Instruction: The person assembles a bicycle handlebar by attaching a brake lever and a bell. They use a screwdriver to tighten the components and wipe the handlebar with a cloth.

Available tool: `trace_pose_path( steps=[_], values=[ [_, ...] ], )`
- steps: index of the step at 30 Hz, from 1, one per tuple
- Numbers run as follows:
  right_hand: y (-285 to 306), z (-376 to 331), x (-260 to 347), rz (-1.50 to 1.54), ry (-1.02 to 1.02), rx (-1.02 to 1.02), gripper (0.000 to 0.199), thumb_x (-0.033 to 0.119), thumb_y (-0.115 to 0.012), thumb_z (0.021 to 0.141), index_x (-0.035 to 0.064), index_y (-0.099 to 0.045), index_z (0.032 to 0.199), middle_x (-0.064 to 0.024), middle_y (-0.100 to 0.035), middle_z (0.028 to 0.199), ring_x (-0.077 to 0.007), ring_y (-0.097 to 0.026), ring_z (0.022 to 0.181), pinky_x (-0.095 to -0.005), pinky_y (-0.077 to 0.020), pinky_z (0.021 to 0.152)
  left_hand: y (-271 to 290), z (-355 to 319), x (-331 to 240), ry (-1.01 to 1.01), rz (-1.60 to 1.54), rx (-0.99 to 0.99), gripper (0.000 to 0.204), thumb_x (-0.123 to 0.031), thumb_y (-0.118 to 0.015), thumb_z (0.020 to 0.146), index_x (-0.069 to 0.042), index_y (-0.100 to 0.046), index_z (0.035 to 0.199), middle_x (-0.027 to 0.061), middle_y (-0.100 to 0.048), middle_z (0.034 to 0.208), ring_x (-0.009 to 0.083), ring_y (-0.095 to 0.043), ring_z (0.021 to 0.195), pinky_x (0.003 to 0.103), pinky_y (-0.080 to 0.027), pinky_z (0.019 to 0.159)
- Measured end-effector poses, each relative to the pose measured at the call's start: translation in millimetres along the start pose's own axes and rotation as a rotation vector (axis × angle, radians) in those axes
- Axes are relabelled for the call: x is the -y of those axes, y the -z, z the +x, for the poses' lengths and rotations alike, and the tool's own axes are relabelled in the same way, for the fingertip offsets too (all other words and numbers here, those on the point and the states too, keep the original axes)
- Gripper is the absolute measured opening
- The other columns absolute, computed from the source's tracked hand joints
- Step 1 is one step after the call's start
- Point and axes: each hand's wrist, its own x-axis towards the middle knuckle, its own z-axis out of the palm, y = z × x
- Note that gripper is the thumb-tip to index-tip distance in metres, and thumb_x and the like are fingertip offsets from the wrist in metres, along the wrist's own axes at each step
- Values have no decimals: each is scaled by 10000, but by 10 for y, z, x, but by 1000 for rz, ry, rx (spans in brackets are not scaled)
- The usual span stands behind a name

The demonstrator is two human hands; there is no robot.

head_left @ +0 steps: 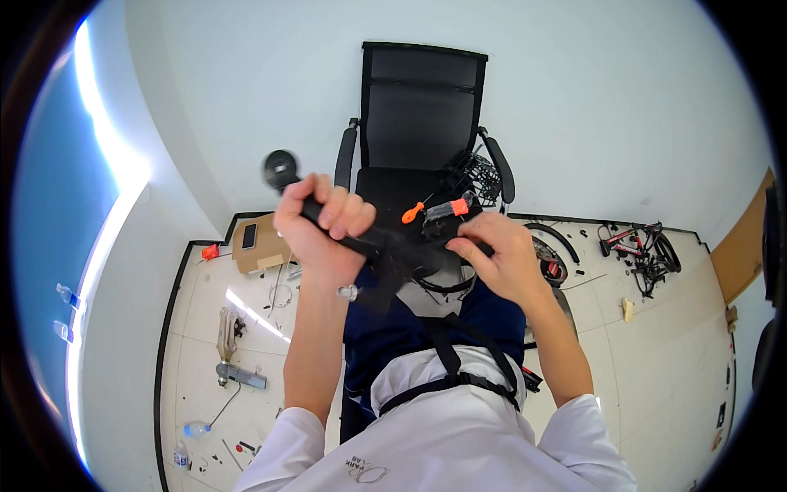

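My left hand [326,221] is wrapped around a black tube with a round, disc-like end [282,168], raised to the left of the chair seat. The tube's lower end runs into a dark, motion-blurred shape [398,262] above my lap, whose kind I cannot make out. My right hand [502,252] is closed at the right side of that dark shape, thumb against fingers; what lies between them is mostly hidden. Just beyond, on the black mesh office chair [423,115], lie an orange-handled screwdriver [412,213] and an orange item in clear wrap [449,208].
A black wire basket [474,176] sits at the seat's right. Cardboard with a smartphone [249,236] lies on the left floor, near a silver metal part [228,336] and a bottle [197,429]. Right are a wheel [549,258] and red-and-black bicycle parts [639,246].
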Motion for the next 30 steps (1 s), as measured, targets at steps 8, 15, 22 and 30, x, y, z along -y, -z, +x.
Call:
trace_pose_path(
  steps=[8, 15, 22, 30],
  values=[
    [-282, -211, 461, 82, -288, -34, 355, 218, -696, 882, 7, -601, 613, -98, -509, 499, -266, -479, 416, -348, -367, 427, 114, 43, -19, -413, 218, 87, 219, -219, -443, 864, -121, -383, 678, 8, -336, 460, 133, -293, 377, 305, -283, 426],
    [-218, -309, 557, 381, -407, 181, 262, 165, -665, 893, -7, -647, 696, -76, -591, 533, -159, -545, 427, -275, -391, 430, 102, 17, -3, -404, 315, 223, 198, -205, -444, 862, -118, -384, 695, 20, -352, 463, 134, -293, 383, 310, -291, 442],
    [214, -193, 546, 219, 26, 78, 249, 155, -746, 762, 21, -656, 951, -104, -660, 924, -233, -641, 809, -310, -511, 696, 124, 107, -32, 1, 108, -58, 249, -211, -485, 873, -120, -394, 660, -14, -325, 476, 115, -284, 409, 286, -266, 449],
    [169, 85, 723, 67, 672, 429, 302, 321, -769, 753, 83, -590, 806, -17, -564, 801, -180, -598, 766, -292, -499, 665, 127, 85, 363, 510, 198, -156, 267, -223, -477, 878, -128, -387, 646, -40, -281, 455, 98, -258, 378, 271, -259, 409]
  ],
)
